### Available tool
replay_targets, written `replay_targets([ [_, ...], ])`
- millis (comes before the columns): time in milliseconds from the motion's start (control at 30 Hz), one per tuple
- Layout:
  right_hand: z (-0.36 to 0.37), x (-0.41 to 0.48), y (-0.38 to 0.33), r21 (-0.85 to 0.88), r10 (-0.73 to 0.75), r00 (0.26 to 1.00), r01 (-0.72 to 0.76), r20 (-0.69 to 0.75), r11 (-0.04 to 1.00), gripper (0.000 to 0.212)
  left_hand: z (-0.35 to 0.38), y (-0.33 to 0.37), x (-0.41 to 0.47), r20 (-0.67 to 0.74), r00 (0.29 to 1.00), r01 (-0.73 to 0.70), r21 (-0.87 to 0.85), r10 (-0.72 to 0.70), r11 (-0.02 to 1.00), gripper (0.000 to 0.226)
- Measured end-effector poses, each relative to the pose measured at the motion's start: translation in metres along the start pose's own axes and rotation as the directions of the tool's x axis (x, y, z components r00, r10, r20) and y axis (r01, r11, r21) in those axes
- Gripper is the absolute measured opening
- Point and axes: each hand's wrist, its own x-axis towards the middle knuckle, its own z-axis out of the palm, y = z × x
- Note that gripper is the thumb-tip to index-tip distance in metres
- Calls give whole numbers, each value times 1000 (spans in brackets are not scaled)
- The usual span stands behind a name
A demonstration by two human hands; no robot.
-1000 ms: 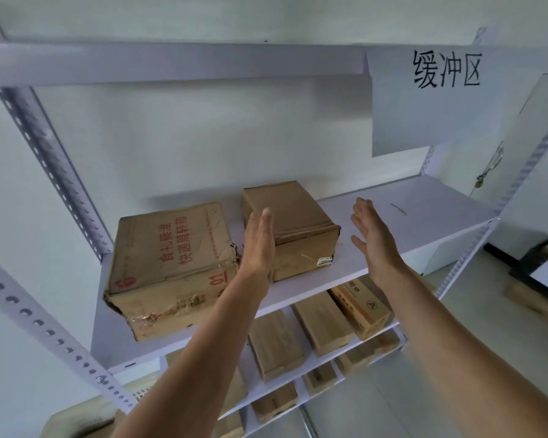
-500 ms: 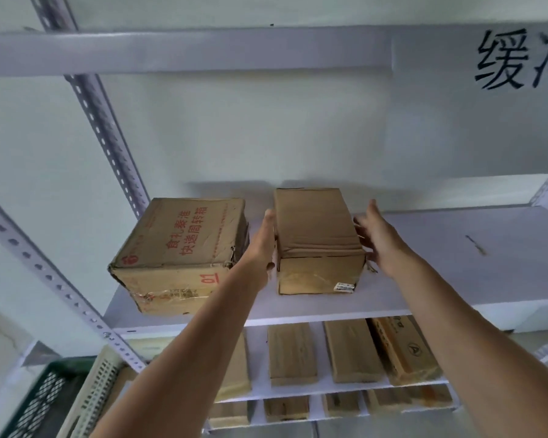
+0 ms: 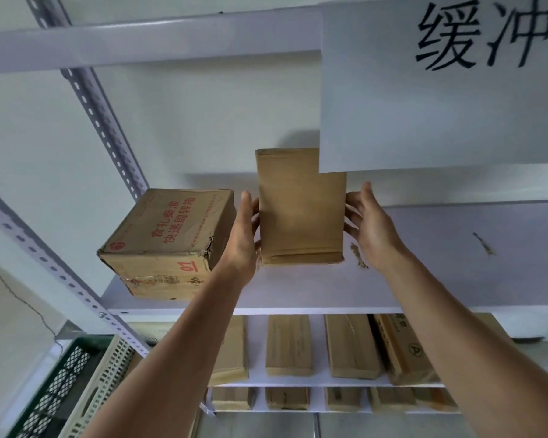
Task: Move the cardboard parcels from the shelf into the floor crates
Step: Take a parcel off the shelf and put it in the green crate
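A plain brown cardboard parcel (image 3: 301, 207) is tipped up off the white shelf board (image 3: 440, 263), its top face turned toward me and its upper corner hidden behind a hanging paper sign. My left hand (image 3: 242, 235) presses its left side and my right hand (image 3: 369, 226) presses its right side. Left of it, a larger carton with red print (image 3: 168, 238) rests at the shelf's front edge, close to my left hand. At the bottom left stand a green crate (image 3: 57, 390) and a beige crate (image 3: 103, 390), both partly out of frame.
A white paper sign with black characters (image 3: 440, 90) hangs from the upper shelf beam. Perforated metal uprights (image 3: 105, 115) slant at the left. Several flat cardboard parcels (image 3: 288, 346) lie on the two lower shelves.
Both hands have closed in on the plain parcel and tipped it up from lying flat. The camera has moved closer and now looks more upward.
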Motion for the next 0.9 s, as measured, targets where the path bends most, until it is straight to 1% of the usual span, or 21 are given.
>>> replay_targets([
  [100,-5,-4,11,24,-1,1000,1,-9,1000,58,-1,-11,3,-17,1000,-15,-8,15,1000,68],
  [167,-8,-7,17,3,2,1000,-2,-31,1000,60,-3,-20,4,-37,999,-21,-28,20,999,71],
  [300,-9,-10,19,-73,-1,997,-5,-74,997,56,-8,-32,7,-94,996,6,-30,-9,1000,68],
  [367,-9,-10,16,-107,6,996,-15,-86,994,55,-9,-35,7,-96,995,34,-7,-35,999,63],
  [467,-7,-10,15,-197,47,996,-61,-79,979,45,-7,-38,7,-107,992,80,49,-74,996,40],
  [500,-7,-9,15,-224,65,995,-82,-81,971,41,-7,-37,8,-115,989,96,65,-88,993,35],
  [567,-5,-9,14,-264,104,990,-125,-91,956,37,-6,-35,10,-129,986,118,108,-104,987,35],
  [633,-3,-9,14,-292,144,986,-163,-86,942,38,-7,-32,11,-119,987,125,137,-109,983,36],
  [733,-2,-10,12,-288,150,986,-166,-75,943,37,-8,-28,9,-100,990,114,127,-101,985,36],
  [833,-3,-11,11,-236,103,991,-121,-90,964,37,-7,-23,3,-89,994,71,72,-65,995,38],
  [900,-3,-11,11,-188,62,993,-80,-98,979,39,-7,-20,-1,-65,996,57,50,-54,997,45],
])
